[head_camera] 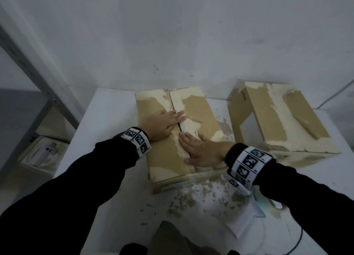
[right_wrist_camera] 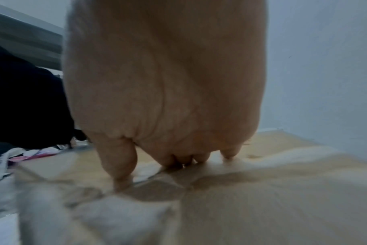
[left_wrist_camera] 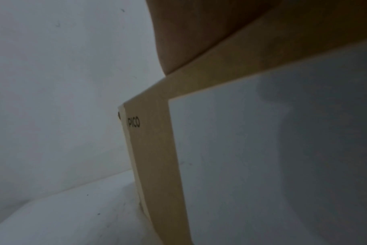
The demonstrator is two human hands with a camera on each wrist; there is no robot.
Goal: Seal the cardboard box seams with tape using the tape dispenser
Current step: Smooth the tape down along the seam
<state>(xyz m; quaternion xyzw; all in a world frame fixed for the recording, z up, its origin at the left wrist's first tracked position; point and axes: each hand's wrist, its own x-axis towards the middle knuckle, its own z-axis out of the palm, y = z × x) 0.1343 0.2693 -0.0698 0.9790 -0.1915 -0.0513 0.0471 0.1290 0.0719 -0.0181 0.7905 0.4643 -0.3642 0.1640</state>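
On the white table's [head_camera: 107, 124] back half, against the wall, the cardboard box [head_camera: 203, 113] lies with its seam running away from the person, left hand [head_camera: 162, 123] and right hand [head_camera: 201, 152] flat on the flaps, no tape dispenser in sight.

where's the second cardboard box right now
In the head view the second cardboard box sits on the white table, right of the box both hands press.

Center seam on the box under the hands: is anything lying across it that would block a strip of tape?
Only the hands. The left hand and right hand press flat on the cardboard box, fingers reaching the center seam. No tape dispenser is clearly in view.
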